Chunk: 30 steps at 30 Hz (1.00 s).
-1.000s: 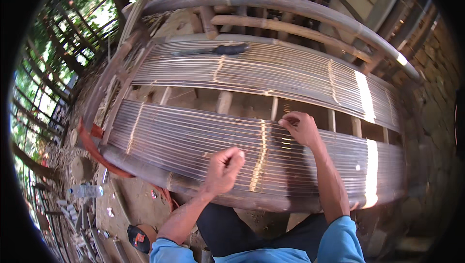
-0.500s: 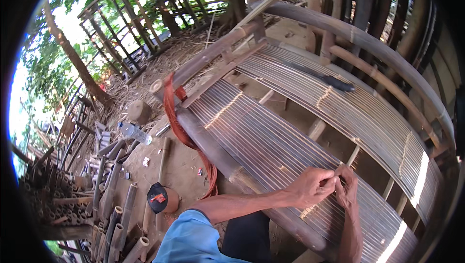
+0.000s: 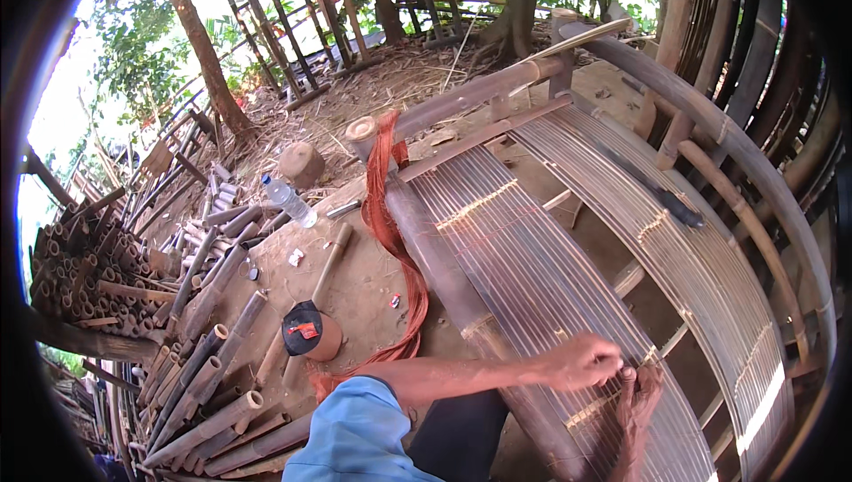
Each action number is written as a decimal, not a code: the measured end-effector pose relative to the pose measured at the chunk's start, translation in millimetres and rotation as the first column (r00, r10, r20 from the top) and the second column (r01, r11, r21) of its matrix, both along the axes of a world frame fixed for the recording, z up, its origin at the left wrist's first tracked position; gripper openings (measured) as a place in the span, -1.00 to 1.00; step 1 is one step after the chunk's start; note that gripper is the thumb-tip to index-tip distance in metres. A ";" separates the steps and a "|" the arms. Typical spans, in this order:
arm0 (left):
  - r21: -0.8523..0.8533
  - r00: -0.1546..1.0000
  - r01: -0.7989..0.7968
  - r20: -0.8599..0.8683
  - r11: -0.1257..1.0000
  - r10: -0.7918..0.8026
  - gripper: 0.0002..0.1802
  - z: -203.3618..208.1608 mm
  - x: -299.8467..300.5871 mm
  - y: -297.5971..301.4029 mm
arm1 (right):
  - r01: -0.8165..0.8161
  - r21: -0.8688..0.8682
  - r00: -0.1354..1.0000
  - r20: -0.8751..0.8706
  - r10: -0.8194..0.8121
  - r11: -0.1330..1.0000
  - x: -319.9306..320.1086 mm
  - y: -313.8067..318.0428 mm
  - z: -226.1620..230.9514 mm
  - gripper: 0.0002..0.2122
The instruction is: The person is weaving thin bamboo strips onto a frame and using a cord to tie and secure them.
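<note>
My left hand (image 3: 584, 363) is closed over the near panel of thin bamboo slats (image 3: 524, 256), its forearm crossing the thick bamboo rail (image 3: 441, 276). Whatever its curled fingers hold is too small to make out. Close to its right, my right hand (image 3: 641, 391) bends at the panel's inner edge with fingers pressed together, their contents hidden. Pale lashing (image 3: 593, 409) crosses the slats just below my left hand, and another lashing (image 3: 479, 204) crosses farther up. Reddish-orange strands (image 3: 383, 202) hang over the rail's far end and trail to the ground.
A second slat panel (image 3: 612, 162) lies beyond a gap, with a dark long tool (image 3: 679, 208) on it. To the left are a cap (image 3: 311, 331), a water bottle (image 3: 289, 201), a stump (image 3: 302, 165) and piled bamboo pieces (image 3: 200, 393). A curved bamboo rail (image 3: 710, 118) borders the right.
My hands, touching before, are now slightly apart, the left one lifted off the right. The view has swung left, so the bench sits farther right in the picture.
</note>
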<state>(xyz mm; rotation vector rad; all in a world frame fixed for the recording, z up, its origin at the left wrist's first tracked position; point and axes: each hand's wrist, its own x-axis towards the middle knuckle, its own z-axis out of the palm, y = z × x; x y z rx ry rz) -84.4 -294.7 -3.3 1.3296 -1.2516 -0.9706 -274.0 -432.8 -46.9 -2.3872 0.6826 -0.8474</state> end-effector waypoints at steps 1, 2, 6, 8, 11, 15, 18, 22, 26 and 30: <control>0.022 0.997 -0.058 -0.044 0.998 0.059 -0.64 0.8 13.5 5.1 | 0.036 0.022 0.999 0.005 -0.036 0.999 1.9 3.9 5.4 -0.49; -0.083 0.971 -0.197 0.122 0.977 0.206 -0.66 -3.2 35.7 10.0 | 0.041 0.019 0.999 0.003 -0.041 0.999 -2.9 6.4 8.8 -0.49; -0.062 0.424 -0.692 0.771 0.719 0.475 -0.38 -6.5 149.9 50.6 | -0.203 0.150 0.958 -0.172 0.228 0.968 -15.8 46.4 35.3 -0.61; -0.144 0.104 -0.802 0.922 0.580 0.373 -0.43 -24.2 197.5 80.2 | -0.391 0.020 0.892 -0.238 0.384 0.920 -10.1 79.6 42.5 -0.66; -0.071 0.190 -0.831 0.896 0.551 0.402 -0.48 -25.7 225.1 104.5 | -0.410 0.049 0.844 -0.359 0.399 0.911 -14.4 106.0 65.2 -0.70; -0.139 0.203 -0.795 0.856 0.590 0.475 -0.66 -58.3 248.1 132.7 | -0.446 0.049 0.803 -0.421 0.423 0.894 -7.4 126.0 81.1 -0.73; -0.325 0.072 -0.741 0.831 0.588 0.551 -0.77 -60.6 245.0 130.8 | -0.473 0.041 0.768 -0.471 0.435 0.880 0.6 127.4 88.7 -0.77; -0.131 0.289 -0.787 0.785 0.603 0.548 -0.78 -12.6 237.5 131.9 | -0.603 0.150 0.488 -0.708 0.511 0.784 15.7 125.2 122.1 -0.67; 0.075 0.621 -0.680 0.588 0.729 0.518 -0.69 15.1 276.8 178.5 | -0.682 0.679 0.140 -0.243 0.960 0.271 59.7 108.5 126.4 -0.50; 0.061 0.614 -0.722 0.515 0.689 0.598 -0.64 49.7 294.2 213.0 | -0.414 0.555 0.685 -0.332 0.648 0.722 174.2 69.2 130.5 -0.63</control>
